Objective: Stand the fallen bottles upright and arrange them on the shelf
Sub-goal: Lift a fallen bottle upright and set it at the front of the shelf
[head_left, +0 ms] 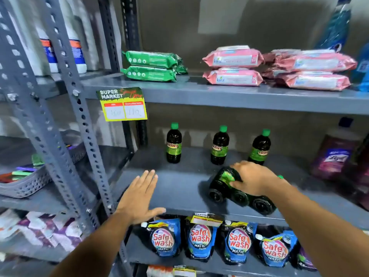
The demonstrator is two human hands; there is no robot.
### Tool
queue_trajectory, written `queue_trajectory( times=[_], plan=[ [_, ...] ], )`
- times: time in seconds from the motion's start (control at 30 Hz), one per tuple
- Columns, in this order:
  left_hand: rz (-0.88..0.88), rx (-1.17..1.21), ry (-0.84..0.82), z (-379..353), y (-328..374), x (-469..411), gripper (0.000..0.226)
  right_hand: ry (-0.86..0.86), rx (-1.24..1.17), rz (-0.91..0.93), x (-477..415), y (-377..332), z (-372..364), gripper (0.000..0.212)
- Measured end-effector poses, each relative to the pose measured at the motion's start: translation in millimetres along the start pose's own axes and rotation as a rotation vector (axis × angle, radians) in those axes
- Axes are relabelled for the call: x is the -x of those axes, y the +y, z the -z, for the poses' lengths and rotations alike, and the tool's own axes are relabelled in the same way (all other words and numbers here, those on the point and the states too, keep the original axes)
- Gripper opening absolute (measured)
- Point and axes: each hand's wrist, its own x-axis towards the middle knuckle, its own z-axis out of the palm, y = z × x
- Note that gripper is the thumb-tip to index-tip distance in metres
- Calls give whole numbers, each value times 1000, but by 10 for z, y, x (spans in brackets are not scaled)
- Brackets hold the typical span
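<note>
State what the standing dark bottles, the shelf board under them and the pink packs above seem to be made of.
Standing bottles: probably glossy translucent plastic, from highlights and green screw caps. Shelf board: likely grey-painted metal, matching perforated uprights. Pink packs: soft plastic film, crinkled and shiny.

A yellow and green price tag (122, 104) hanging from the upper shelf edge reads "SUPER MARKET"; its handwritten numbers are too faint to read. Pink wipe packs (233, 77) on the upper shelf read "kara", one with "25" at its end. Three standing dark bottles (174, 143) with green caps carry labels reading "SUNNY", partly cut off. Blue pouches (163, 237) on the lower shelf read "Safe wash MATIC".
</note>
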Motion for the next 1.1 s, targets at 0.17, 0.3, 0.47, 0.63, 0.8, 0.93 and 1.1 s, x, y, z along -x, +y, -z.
queue_trajectory(
  times=[0.17,0.3,0.47,0.63,0.8,0.93,1.1],
  plan=[
    [-13,16,-125,-226,-272,-69,121,-31,-152,-233,-355,-143,-112,61],
    [0,36,-251,-380,-451,-101,125,-19,-283,-387,-607,-309,-221,41],
    [10,84,-259,-466,-477,-117,126,-33,-359,-515,-814,-453,-419,40],
    [33,129,-240,-499,-495,-138,130,-41,-412,-638,-1000,-504,-517,44],
    [50,97,-268,-484,-472,-151,137,-88,-384,-758,-1091,-539,-517,54],
    [61,82,-240,-524,-472,-166,123,-70,-331,-840,-1182,-530,-616,87],
    [67,62,-236,-532,-450,-165,120,-11,-528,-949,-1287,-519,-794,112]
  ],
)
